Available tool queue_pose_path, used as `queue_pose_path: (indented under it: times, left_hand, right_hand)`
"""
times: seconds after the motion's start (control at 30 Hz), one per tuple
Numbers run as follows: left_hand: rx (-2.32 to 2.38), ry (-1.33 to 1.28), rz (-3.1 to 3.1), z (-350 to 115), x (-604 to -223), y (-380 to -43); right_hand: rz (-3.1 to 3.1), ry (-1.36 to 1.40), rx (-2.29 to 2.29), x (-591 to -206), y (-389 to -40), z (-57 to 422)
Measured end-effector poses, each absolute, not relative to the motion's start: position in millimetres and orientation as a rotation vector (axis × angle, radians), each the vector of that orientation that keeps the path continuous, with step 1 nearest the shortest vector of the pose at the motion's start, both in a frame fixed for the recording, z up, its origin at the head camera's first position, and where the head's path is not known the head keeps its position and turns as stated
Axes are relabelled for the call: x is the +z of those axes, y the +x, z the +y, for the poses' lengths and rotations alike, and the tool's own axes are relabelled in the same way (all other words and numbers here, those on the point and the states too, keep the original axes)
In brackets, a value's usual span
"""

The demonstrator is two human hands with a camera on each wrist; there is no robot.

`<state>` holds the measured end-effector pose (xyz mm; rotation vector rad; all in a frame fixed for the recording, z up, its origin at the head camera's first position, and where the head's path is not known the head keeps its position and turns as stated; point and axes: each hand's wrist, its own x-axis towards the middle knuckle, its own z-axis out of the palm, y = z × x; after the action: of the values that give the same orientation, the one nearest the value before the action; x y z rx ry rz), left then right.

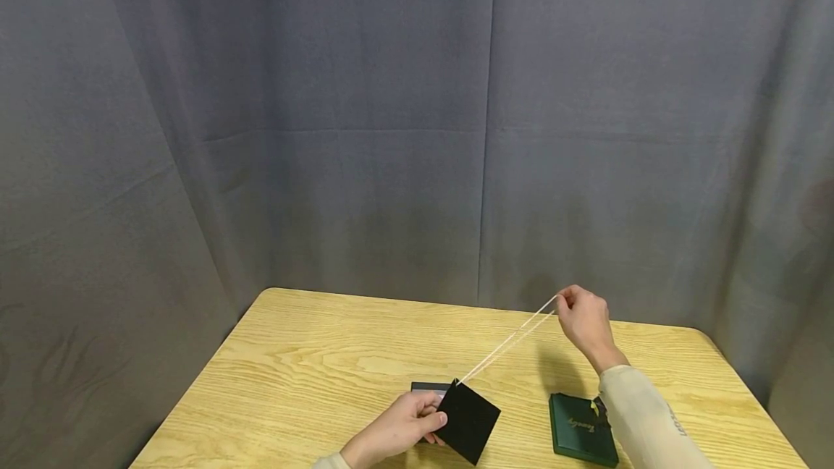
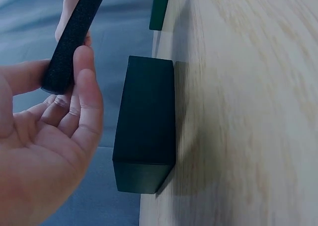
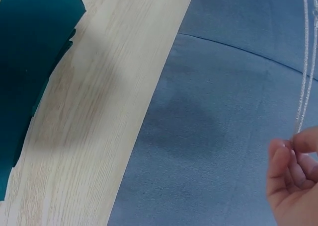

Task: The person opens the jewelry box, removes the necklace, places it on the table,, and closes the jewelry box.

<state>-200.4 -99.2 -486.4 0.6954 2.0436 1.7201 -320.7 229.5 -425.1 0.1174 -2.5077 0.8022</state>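
My left hand point(image 1: 410, 422) pinches a flat black square pad point(image 1: 468, 422) by its edge, thumb on one face and fingers on the other. A thin silvery chain necklace point(image 1: 508, 342) stretches in two strands from the pad's top corner up to the right. Its far end is pinched between thumb and fingertips of my right hand point(image 1: 584, 318), raised above the table's back. In the right wrist view the doubled chain point(image 3: 304, 77) runs into the right hand's fingertips. Below the left hand, partly covered by it and the pad, stands a dark box point(image 2: 146, 112).
A green box piece point(image 1: 580, 429) with gold lettering lies at the right, partly beneath the right forearm. A small dark item with a yellow bit point(image 1: 596, 407) lies on it, half hidden by the sleeve. Grey curtains point(image 1: 378, 129) hang behind the wooden table point(image 1: 293, 353).
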Motion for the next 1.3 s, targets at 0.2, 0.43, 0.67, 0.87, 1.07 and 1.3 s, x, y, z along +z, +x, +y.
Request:
queue_pose_path:
  times: [0.2, 0.43, 0.67, 0.87, 1.07, 1.3]
  left_hand:
    - [1.718, 0.699, 2.039, -98.7, -488.5, -198.9]
    - [1.728, 0.704, 2.028, -98.4, -490.2, -198.5]
    - [1.717, 0.709, 2.024, -100.7, -492.5, -198.9]
    - [1.716, 0.681, 2.051, -101.6, -489.8, -199.8]
    - [1.712, 0.690, 2.039, -104.0, -486.6, -200.4]
    - [1.717, 0.677, 2.050, -105.7, -485.1, -201.1]
  right_hand:
    - [-2.479, 0.093, 0.812, -423.7, -321.5, 228.5]
    - [-2.434, 0.077, 0.851, -420.4, -320.2, 228.0]
    - [-2.473, 0.059, 0.833, -418.9, -318.3, 234.4]
    - [-2.589, 0.107, 0.820, -424.6, -315.1, 238.0]
    - [-2.617, 0.200, 0.764, -438.9, -312.8, 234.1]
    - [-2.735, 0.351, 0.669, -462.8, -304.1, 212.7]
